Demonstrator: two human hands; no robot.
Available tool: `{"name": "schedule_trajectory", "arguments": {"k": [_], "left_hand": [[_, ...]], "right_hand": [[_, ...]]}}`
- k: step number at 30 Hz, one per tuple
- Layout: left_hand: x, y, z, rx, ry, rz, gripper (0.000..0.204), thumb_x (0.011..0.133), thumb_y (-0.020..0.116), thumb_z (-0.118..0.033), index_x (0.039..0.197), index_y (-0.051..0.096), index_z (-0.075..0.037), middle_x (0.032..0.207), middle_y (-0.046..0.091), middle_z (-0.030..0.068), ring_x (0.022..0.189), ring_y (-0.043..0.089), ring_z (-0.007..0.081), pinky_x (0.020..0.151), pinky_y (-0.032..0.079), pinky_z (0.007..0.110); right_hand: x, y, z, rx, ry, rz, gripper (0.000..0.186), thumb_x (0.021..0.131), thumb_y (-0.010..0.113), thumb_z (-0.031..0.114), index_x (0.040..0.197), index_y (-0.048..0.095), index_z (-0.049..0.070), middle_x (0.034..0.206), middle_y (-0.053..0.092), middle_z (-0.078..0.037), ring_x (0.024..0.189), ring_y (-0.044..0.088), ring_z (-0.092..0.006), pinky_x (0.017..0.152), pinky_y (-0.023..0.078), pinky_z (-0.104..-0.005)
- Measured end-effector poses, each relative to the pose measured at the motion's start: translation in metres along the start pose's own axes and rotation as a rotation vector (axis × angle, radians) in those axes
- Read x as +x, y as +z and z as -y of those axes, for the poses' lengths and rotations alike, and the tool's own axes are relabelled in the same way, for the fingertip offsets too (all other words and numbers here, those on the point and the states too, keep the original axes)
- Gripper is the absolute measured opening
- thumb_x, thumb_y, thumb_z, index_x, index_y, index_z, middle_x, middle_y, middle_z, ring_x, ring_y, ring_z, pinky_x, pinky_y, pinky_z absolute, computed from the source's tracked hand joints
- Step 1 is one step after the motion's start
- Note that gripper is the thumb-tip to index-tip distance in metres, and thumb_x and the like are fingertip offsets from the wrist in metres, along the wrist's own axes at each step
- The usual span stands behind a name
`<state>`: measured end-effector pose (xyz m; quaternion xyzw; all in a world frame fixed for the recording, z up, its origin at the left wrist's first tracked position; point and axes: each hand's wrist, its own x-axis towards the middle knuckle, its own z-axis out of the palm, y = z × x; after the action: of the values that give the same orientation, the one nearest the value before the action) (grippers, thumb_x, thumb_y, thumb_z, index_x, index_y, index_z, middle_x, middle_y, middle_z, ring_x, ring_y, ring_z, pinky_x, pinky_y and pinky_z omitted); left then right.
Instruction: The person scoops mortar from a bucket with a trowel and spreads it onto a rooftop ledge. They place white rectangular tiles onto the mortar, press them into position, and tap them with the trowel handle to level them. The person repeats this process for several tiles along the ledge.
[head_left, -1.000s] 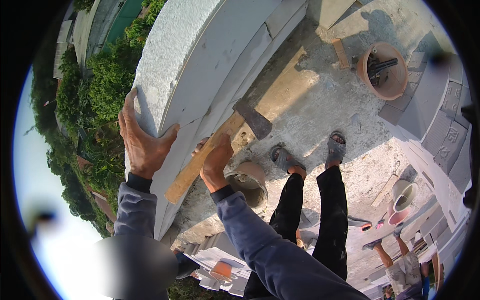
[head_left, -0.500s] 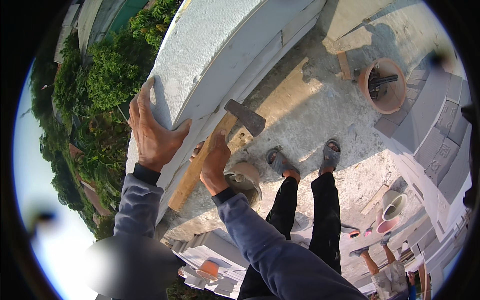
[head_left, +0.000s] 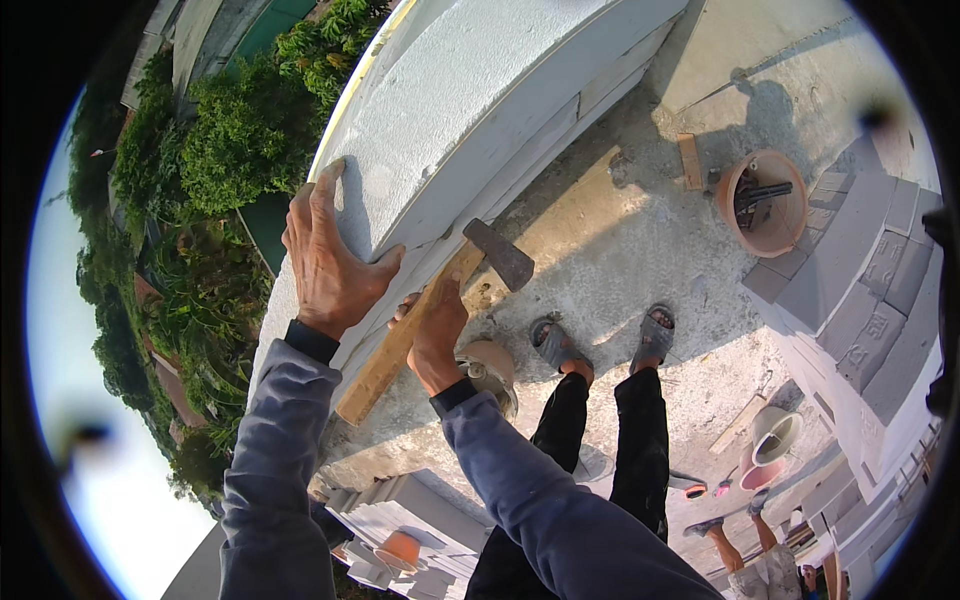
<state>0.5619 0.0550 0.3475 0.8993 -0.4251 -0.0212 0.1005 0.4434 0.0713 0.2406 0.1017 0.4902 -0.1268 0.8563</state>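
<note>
My left hand (head_left: 335,255) rests spread on the white block wall (head_left: 455,95), its fingers on the rough top and its thumb at the inner edge. In my right hand (head_left: 437,325) is a hatchet (head_left: 500,254) with a dark metal head and a thick wooden handle. My fingers wrap the handle just below the head, which points away to the right. The handle slants down and left along the wall's inner side. Partly behind my right wrist, a bucket (head_left: 487,372) stands on the floor.
Trees and a drop lie beyond the wall's left side. My sandalled feet stand on the rough concrete floor (head_left: 590,240). A tub with tools (head_left: 765,215) and stacked grey blocks (head_left: 870,320) are at right. Lower right are more buckets (head_left: 780,440) and another person's legs (head_left: 730,548).
The view has shifted slightly, and a blurred dark round shape at lower left is gone. Both hands keep much the same places, the left on the wall and the right on the hatchet.
</note>
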Motion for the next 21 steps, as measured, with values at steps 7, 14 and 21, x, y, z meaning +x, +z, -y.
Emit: {"name": "schedule_trajectory", "arguments": {"k": [7, 14, 21], "left_hand": [[0.0, -0.025, 0.0, -0.057, -0.097, 0.156, 0.116, 0.065, 0.092, -0.036, 0.162, 0.032, -0.016, 0.148, 0.042, 0.023, 0.141, 0.04, 0.0439, 0.121, 0.029, 0.058], [0.011, -0.062, 0.041, -0.688, -0.4, 0.092, 0.105, 0.075, 0.089, -0.062, 0.153, 0.051, -0.001, 0.148, 0.054, 0.0335, 0.14, 0.054, 0.0415, 0.116, 0.044, 0.057], [0.012, -0.06, 0.07, -0.501, -0.449, 0.399, 0.082, 0.078, 0.09, -0.049, 0.136, 0.069, 0.004, 0.118, 0.075, 0.0271, 0.106, 0.075, 0.0348, 0.099, 0.058, 0.042]], "right_hand": [[-0.027, -0.052, 0.037, -0.349, -0.122, -0.006, 0.048, 0.109, 0.048, 0.057, 0.106, 0.049, 0.01, 0.074, 0.059, -0.01, 0.055, 0.06, -0.0232, 0.051, 0.051, -0.0419], [-0.101, -0.143, 0.199, -1.469, -0.525, -0.142, 0.029, 0.103, 0.066, 0.024, 0.102, 0.054, -0.002, 0.07, 0.061, -0.011, 0.057, 0.063, -0.0204, 0.053, 0.051, -0.0375], [-0.15, -0.045, 0.236, -2.082, -0.952, 0.368, 0.042, 0.1, 0.072, 0.02, 0.123, 0.054, -0.009, 0.089, 0.068, -0.03, 0.078, 0.069, -0.0498, 0.068, 0.054, -0.0535]]}}
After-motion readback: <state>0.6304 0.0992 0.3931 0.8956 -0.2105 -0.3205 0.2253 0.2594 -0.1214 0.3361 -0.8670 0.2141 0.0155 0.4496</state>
